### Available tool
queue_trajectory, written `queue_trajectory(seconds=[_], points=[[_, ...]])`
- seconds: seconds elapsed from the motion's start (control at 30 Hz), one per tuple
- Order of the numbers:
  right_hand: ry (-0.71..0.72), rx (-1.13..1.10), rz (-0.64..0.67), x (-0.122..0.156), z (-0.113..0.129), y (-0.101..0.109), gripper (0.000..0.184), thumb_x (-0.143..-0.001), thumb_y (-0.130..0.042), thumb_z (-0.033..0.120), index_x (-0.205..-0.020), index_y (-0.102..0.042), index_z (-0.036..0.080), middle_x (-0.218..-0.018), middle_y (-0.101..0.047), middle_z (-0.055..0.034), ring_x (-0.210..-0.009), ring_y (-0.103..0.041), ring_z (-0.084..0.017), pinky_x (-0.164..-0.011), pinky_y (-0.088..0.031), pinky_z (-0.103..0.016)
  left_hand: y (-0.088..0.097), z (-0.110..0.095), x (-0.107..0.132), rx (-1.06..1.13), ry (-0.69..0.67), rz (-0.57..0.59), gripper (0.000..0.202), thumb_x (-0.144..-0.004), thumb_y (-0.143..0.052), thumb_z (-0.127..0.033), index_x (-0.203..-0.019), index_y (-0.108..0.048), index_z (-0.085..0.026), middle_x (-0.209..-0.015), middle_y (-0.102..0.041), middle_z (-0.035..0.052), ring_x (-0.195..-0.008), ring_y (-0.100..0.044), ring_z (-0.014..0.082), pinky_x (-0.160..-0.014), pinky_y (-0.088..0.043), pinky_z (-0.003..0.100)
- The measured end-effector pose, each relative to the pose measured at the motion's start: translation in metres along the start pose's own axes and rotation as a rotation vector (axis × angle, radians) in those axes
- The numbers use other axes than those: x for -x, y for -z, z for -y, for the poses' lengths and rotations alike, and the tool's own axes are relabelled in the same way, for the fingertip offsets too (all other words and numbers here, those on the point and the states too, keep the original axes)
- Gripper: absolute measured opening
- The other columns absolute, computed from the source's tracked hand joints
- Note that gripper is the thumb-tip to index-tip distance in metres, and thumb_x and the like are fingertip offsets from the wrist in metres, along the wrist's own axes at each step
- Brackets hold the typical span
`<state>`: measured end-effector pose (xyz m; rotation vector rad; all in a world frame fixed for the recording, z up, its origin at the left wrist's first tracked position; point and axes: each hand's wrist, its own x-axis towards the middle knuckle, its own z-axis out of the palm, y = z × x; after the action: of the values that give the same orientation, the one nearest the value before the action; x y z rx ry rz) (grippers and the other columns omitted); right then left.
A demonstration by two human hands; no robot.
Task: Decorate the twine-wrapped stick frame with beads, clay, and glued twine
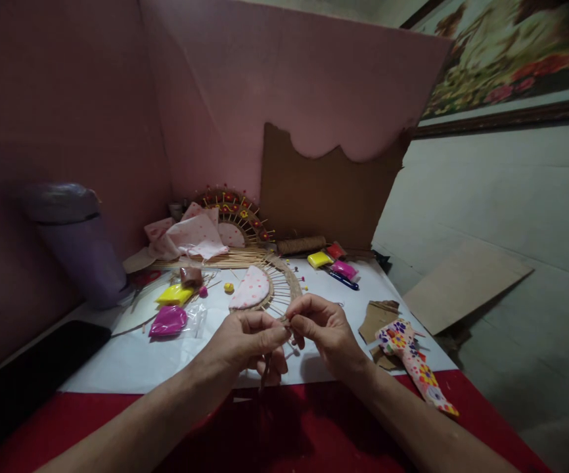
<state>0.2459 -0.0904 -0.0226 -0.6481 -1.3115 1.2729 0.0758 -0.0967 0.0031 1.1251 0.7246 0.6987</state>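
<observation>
My left hand and my right hand meet above the front of the white sheet, fingertips pinched together. Between them is a tiny brownish bit, too small to name. A thin dark brown strip hangs below the fingers of my left hand. Just behind the hands lies a half-round fan-like craft piece, with pink dotted cloth, thin sticks and a twine-covered arc. Small coloured balls tip several of its sticks. My right hand partly hides its near end.
Yellow, magenta and brown clay packs lie left; more clay packs and a blue pen lie right. Behind are a decorated fan, twine roll and cardboard. A purple bottle and flowered glue gun flank the sheet.
</observation>
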Motion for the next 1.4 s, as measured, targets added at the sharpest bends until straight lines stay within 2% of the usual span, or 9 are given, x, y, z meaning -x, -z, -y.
queue_trajectory(seconds=[0.13,0.3,0.47,0.63,0.83,0.97,1.07,1.3,1.4], points=[[0.007,-0.009,0.03,0.001,-0.001,0.001,0.014,-0.075,-0.07,0.03,-0.08,-0.068,0.017,-0.06,-0.062,0.0013,-0.049,-0.051,-0.007,-0.043,-0.04,-0.018,-0.001,0.001,-0.002,-0.022,-0.033,-0.032,0.033,-0.074,-0.067,-0.045,-0.068,-0.057,-0.014,-0.051,-0.064,0.0021,-0.04,-0.054,0.0076,-0.042,-0.032,0.016],[0.022,-0.022,0.039,-0.001,0.0,0.001,0.025,-0.072,-0.073,0.034,-0.091,-0.069,0.019,-0.066,-0.063,0.0008,-0.052,-0.051,-0.007,-0.043,-0.04,-0.018,0.0,0.003,-0.004,0.024,-0.062,-0.034,0.029,-0.073,-0.067,-0.043,-0.069,-0.057,-0.015,-0.051,-0.064,0.0004,-0.04,-0.055,0.0087,-0.044,-0.037,0.019],[0.0,0.038,0.037,0.001,0.0,-0.001,0.016,-0.07,-0.074,0.031,-0.074,-0.067,0.017,-0.064,-0.058,0.0026,-0.049,-0.046,-0.006,-0.042,-0.039,-0.018,0.0,0.003,-0.003,-0.003,-0.059,-0.024,0.027,-0.072,-0.069,-0.039,-0.07,-0.058,-0.015,-0.052,-0.065,0.0012,-0.041,-0.054,0.0078,-0.043,-0.033,0.017],[0.002,0.021,0.018,0.001,0.0,-0.002,0.018,-0.07,-0.074,0.03,-0.067,-0.063,0.017,-0.062,-0.055,0.0031,-0.048,-0.045,-0.006,-0.042,-0.037,-0.018,-0.001,0.001,-0.002,-0.014,-0.045,-0.012,0.028,-0.072,-0.069,-0.04,-0.07,-0.058,-0.014,-0.052,-0.065,0.0012,-0.041,-0.054,0.0076,-0.044,-0.035,0.018],[-0.037,-0.016,0.004,0.001,-0.001,-0.002,0.026,-0.062,-0.08,0.03,-0.082,-0.067,0.019,-0.063,-0.057,0.0035,-0.05,-0.048,-0.007,-0.041,-0.038,-0.017,0.001,0.005,-0.003,0.025,-0.055,0.027,0.027,-0.076,-0.066,-0.041,-0.07,-0.059,-0.015,-0.054,-0.064,0.0004,-0.042,-0.053,0.0079,-0.047,-0.041,0.02],[-0.005,0.0,0.018,0.001,-0.001,-0.001,0.013,-0.068,-0.076,0.028,-0.074,-0.068,0.018,-0.063,-0.059,0.0022,-0.052,-0.05,-0.008,-0.044,-0.039,-0.018,0.003,0.008,-0.003,0.001,-0.07,0.037,0.027,-0.079,-0.063,-0.04,-0.07,-0.061,-0.014,-0.056,-0.065,0.0015,-0.045,-0.054,0.0076,-0.049,-0.042,0.02],[0.006,-0.003,0.032,0.001,0.0,-0.001,0.013,-0.072,-0.073,0.029,-0.07,-0.068,0.017,-0.06,-0.059,0.0016,-0.05,-0.05,-0.008,-0.043,-0.038,-0.019,0.004,0.01,-0.002,-0.034,-0.078,0.045,0.027,-0.081,-0.061,-0.04,-0.073,-0.063,-0.014,-0.058,-0.066,0.0022,-0.047,-0.055,0.008,-0.049,-0.042,0.019],[-0.06,0.009,-0.001,0.0,-0.002,0.0,0.03,-0.065,-0.078,0.028,-0.093,-0.072,0.021,-0.063,-0.061,0.002,-0.053,-0.051,-0.008,-0.043,-0.038,-0.018,0.002,0.009,-0.002,-0.05,-0.115,0.039,0.035,-0.085,-0.053,-0.045,-0.074,-0.064,-0.014,-0.058,-0.064,0.0021,-0.048,-0.055,0.0084,-0.052,-0.045,0.02],[-0.071,-0.004,0.015,0.001,0.0,-0.001,0.028,-0.065,-0.077,0.027,-0.092,-0.072,0.022,-0.065,-0.061,0.0021,-0.052,-0.05,-0.007,-0.043,-0.037,-0.018,0.003,0.011,-0.003,-0.07,-0.112,0.041,0.035,-0.086,-0.052,-0.046,-0.075,-0.064,-0.015,-0.057,-0.064,0.0018,-0.048,-0.055,0.0085,-0.052,-0.044,0.02]])
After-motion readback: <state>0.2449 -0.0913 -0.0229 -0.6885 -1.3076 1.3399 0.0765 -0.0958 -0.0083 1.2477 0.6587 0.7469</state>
